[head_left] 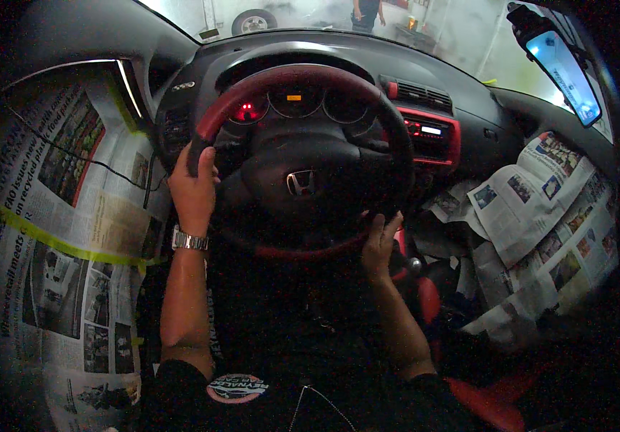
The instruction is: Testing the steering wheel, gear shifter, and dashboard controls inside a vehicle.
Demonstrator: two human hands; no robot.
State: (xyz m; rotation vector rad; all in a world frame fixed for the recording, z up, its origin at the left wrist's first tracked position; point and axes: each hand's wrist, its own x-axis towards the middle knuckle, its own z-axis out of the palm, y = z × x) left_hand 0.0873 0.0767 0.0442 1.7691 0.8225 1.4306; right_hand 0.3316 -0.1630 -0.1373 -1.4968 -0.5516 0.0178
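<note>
A steering wheel (292, 75) with a black and dark red rim fills the middle of the head view, its dark hub in the centre. My left hand (193, 189) is closed around the left side of the rim, thumb resting on the inner side. A metal-banded watch (190, 240) is on that wrist. At the lower right of the rim, my right hand (378, 246) is closed on the wheel, its fingers partly lost in shadow. Behind the wheel, the instrument cluster (294, 103) shows red and orange lights.
Newspaper (58, 288) held by yellow-green tape (72, 250) covers the left door. More newspaper sheets (533, 209) lie on the passenger side. A red-framed radio (429, 133) is lit right of the wheel; a gear knob (414, 265) sits below. Beyond the windshield are a person (365, 16) and a loose wheel (254, 23).
</note>
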